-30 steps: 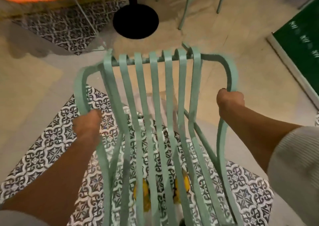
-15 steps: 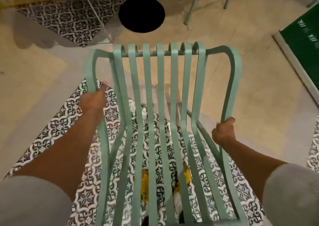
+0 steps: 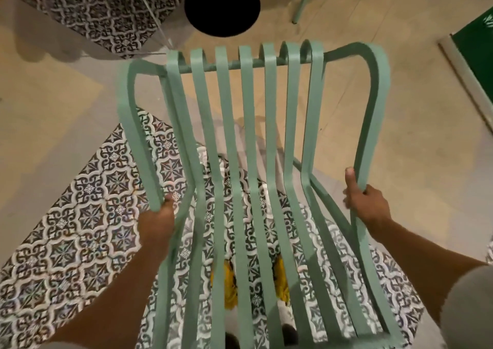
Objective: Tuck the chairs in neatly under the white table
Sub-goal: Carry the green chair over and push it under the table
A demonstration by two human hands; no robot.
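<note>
A mint-green slatted metal chair [image 3: 248, 140] fills the head view, its seat's front edge pointing away from me. My left hand [image 3: 157, 220] grips the chair's left armrest loop. My right hand [image 3: 365, 204] is closed around the right armrest, thumb up along the bar. The round black base [image 3: 222, 4] of a table stands on the floor just beyond the chair's front edge. The tabletop itself is out of frame.
Two legs of another mint-green chair [image 3: 302, 4] stand at the top right. A green panel with a white border [image 3: 477, 52] lies at the right edge. Patterned tiles [image 3: 80, 228] cover the floor under me, beige floor elsewhere. My feet show below the slats.
Both hands have slid back along the armrests toward me. The chair and the view have moved closer to the black table base.
</note>
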